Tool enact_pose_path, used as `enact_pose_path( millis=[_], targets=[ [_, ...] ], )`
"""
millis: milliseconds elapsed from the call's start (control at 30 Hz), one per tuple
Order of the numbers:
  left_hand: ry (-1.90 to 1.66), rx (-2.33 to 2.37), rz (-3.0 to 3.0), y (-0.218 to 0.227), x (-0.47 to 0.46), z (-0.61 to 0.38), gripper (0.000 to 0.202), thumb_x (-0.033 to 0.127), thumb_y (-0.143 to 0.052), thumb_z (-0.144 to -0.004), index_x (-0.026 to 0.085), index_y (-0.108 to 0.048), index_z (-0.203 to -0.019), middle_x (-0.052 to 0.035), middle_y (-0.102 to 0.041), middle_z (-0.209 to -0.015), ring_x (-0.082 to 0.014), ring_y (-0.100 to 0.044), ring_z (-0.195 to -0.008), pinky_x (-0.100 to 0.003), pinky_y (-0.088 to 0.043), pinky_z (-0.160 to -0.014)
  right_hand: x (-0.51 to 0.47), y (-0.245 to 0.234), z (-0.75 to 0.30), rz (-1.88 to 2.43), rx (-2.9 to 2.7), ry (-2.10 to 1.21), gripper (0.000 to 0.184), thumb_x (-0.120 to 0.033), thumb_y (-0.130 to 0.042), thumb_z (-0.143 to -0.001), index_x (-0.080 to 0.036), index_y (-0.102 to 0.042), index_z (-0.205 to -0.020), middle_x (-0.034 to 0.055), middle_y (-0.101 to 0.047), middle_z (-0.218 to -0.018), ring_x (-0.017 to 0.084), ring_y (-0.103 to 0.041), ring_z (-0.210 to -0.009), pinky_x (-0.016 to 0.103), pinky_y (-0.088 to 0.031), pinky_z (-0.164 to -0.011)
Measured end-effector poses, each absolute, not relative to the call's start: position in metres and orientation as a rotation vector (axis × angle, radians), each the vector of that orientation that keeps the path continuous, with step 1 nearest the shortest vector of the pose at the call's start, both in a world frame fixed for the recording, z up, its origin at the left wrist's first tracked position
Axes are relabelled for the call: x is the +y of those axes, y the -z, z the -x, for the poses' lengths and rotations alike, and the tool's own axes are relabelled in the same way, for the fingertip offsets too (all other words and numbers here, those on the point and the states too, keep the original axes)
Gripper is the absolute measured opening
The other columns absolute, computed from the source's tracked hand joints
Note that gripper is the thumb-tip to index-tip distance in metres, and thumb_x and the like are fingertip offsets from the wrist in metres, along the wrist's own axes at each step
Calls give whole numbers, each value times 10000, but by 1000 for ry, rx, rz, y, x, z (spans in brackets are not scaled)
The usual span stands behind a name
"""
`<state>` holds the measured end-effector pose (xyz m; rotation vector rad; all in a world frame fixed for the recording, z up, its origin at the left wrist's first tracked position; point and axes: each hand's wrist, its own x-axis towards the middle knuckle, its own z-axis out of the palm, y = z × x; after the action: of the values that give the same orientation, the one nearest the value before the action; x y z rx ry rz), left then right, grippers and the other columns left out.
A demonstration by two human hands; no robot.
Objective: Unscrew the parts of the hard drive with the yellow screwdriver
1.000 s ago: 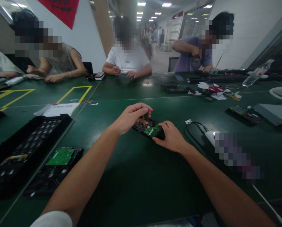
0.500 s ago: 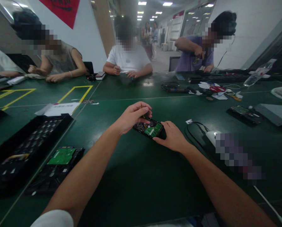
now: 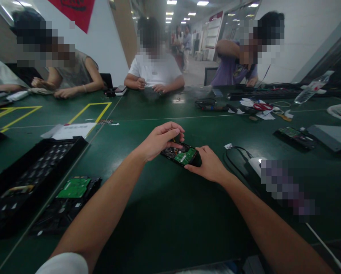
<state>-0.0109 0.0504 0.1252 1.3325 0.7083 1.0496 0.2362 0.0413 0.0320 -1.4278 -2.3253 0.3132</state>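
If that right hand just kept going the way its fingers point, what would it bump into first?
The hard drive: the right hand grips its near end, fingers pointing left across it. Past the drive, probably the left hand, pinched at the far edge; depth is unclear.

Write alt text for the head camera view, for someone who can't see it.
Two bare hands work on a hard drive with its green circuit board up, on a green table: the right hand holds its right end, the left hand pinches a small dark item above it. Other people sit opposite.
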Motion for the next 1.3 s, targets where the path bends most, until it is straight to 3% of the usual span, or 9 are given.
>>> enact_pose_path(
  millis=[167, 400, 767, 1133, 1300],
  targets=[
    [-1028, 692, -1323, -126, 50, 12, 238, 376, -692, -900, 164, -710, -1008, -84, -658, -1031, -203, -639, -995, -343, -619, -789, 40, -34, -236, 1470, -2290, -402, 723, -767, -649, -835, -221, -593, -1306, 146, -568, -1221, 301, -616, -1034, 419, -523, -857],
    [-1027, 767, -1366, -125, 53, 16, 282, 409, -706, -887, 172, -757, -1030, -94, -657, -1050, -190, -608, -971, -246, -558, -694, 43, -32, -235, 1534, -2273, -419, 553, -642, -541, -972, -210, -604, -1312, 153, -568, -1268, 267, -640, -955, 377, -521, -788],
    [-949, 691, -1370, -125, 50, 13, 311, 437, -676, -917, 188, -735, -1094, -80, -640, -1025, -197, -615, -993, -329, -588, -824, 46, -30, -235, 1555, -2266, -390, 526, -584, -513, -1003, -184, -575, -1339, 149, -600, -1251, 257, -634, -962, 346, -488, -783],
    [-1010, 683, -1303, -125, 51, 13, 271, 360, -649, -927, 193, -662, -1141, -84, -667, -999, -213, -651, -997, -326, -609, -749, 50, -25, -236, 1547, -2231, -388, 472, -535, -469, -1037, -175, -590, -1315, 135, -619, -1224, 217, -629, -904, 329, -474, -785],
    [-1044, 664, -1294, -126, 51, 13, 183, 309, -632, -921, 168, -680, -1026, -96, -681, -1017, -219, -662, -1007, -343, -618, -778, 50, -26, -236, 1565, -2233, -397, 474, -531, -469, -1036, -171, -593, -1318, 141, -613, -1247, 226, -633, -914, 335, -478, -770]
  ],
)
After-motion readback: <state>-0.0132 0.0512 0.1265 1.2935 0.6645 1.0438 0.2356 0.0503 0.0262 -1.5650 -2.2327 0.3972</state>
